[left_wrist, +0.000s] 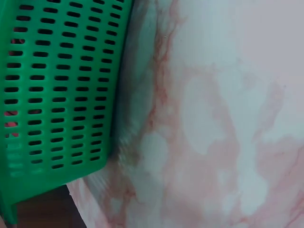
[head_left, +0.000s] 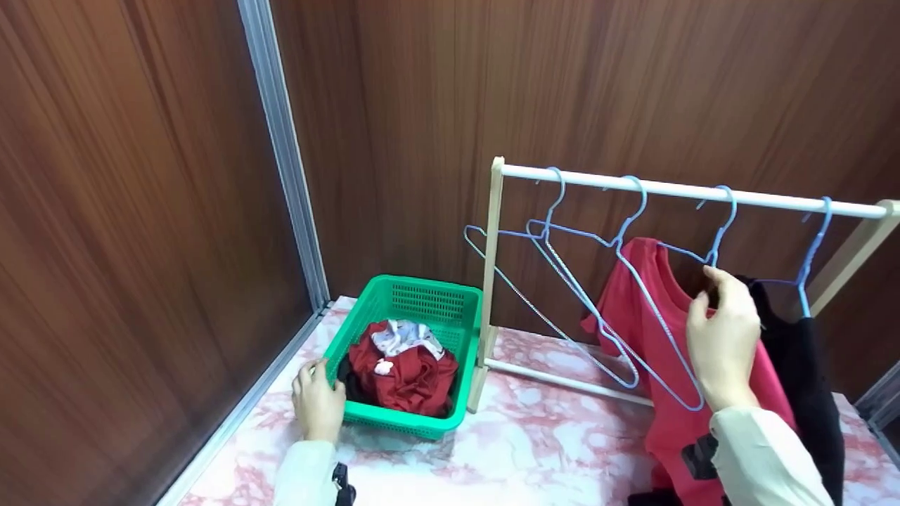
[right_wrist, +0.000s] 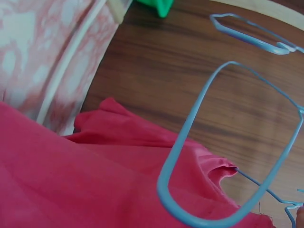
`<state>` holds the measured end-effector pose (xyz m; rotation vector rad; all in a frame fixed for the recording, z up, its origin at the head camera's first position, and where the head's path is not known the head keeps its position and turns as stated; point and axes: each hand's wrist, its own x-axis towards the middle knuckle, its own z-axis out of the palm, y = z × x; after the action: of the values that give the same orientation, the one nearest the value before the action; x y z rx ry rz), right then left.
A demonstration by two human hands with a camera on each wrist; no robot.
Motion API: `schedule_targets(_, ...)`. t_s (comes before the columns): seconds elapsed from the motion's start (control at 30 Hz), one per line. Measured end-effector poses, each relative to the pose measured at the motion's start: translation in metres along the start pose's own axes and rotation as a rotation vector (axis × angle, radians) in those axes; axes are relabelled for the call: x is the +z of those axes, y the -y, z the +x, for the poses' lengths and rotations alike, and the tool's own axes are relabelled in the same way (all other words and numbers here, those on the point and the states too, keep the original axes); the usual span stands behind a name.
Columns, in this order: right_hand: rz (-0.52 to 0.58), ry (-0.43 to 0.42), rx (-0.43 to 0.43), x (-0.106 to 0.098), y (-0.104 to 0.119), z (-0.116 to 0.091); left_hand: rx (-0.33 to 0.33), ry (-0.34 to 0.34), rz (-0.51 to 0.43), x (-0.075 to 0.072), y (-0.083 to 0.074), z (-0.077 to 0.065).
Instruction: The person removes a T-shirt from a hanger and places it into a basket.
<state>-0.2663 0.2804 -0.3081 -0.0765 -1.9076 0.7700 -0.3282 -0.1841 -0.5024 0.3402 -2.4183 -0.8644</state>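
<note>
A green plastic basket holds crumpled dark-red, light patterned and black cloth. My left hand is at its near left corner, thumb over the rim and fingers along the outer side. A red garment hangs on a blue hanger on the rack. My right hand is raised in front of this garment, its fingers loosely bent and thumb apart, fingertips right below the hanger's neck. At the right wrist view's edge only a bit of a finger shows, near that hanger.
Two bare blue hangers hang left of the red garment on the white rail. A black garment hangs at the right. The wooden rack post stands close beside the basket. Wood-grain panels enclose the marbled tabletop.
</note>
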Motion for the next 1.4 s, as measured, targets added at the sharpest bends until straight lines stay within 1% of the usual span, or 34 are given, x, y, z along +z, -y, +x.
schedule_targets(0.13, -0.015, -0.011, -0.040, -0.001, 0.000, 0.000, -0.048, -0.002, 0.002, 0.001, 0.004, -0.001)
schedule_targets(0.2, -0.041, -0.019, -0.024, -0.003, 0.000, 0.001, -0.083, 0.006, -0.012, 0.001, 0.004, 0.000)
schedule_targets(0.23, -0.062, -0.021, 0.002, -0.005, 0.000, 0.002, -0.100, 0.010, -0.022, 0.002, 0.004, 0.000)
schedule_targets(0.3, -0.108, -0.006, 0.087, -0.009, 0.001, 0.003, -0.127, 0.014, -0.041, 0.002, 0.004, 0.001)
schedule_targets(0.4, -0.182, 0.057, 0.246, -0.014, 0.001, 0.007, -0.162, 0.028, -0.071, 0.003, 0.002, 0.002)
schedule_targets(0.47, -0.221, 0.110, 0.328, -0.017, 0.000, 0.009, -0.177, 0.038, -0.084, 0.002, 0.002, 0.002)
schedule_targets(0.6, -0.265, 0.197, 0.422, -0.021, -0.003, 0.011, -0.186, 0.051, -0.101, 0.001, 0.000, 0.002)
schedule_targets(0.67, -0.278, 0.234, 0.452, -0.022, -0.004, 0.012, -0.182, 0.041, -0.110, 0.001, 0.000, 0.001)
schedule_targets(0.73, -0.290, 0.273, 0.471, -0.022, -0.005, 0.011, -0.183, 0.039, -0.118, 0.001, -0.001, 0.001)
schedule_targets(0.83, -0.299, 0.312, 0.473, -0.022, -0.006, 0.011, -0.188, 0.041, -0.127, 0.001, -0.001, 0.002)
schedule_targets(0.9, -0.293, 0.327, 0.468, -0.022, -0.007, 0.011, -0.194, 0.060, -0.117, 0.001, -0.002, 0.002)
schedule_targets(1.1, -0.255, 0.351, 0.476, -0.022, -0.007, 0.010, -0.213, 0.110, -0.083, 0.001, -0.001, 0.002)
schedule_targets(1.23, -0.238, 0.361, 0.498, -0.021, -0.007, 0.013, -0.227, 0.125, -0.082, 0.000, -0.001, 0.004)
schedule_targets(1.4, -0.221, 0.343, 0.496, -0.020, -0.008, 0.013, -0.238, 0.140, -0.093, -0.002, -0.001, 0.004)
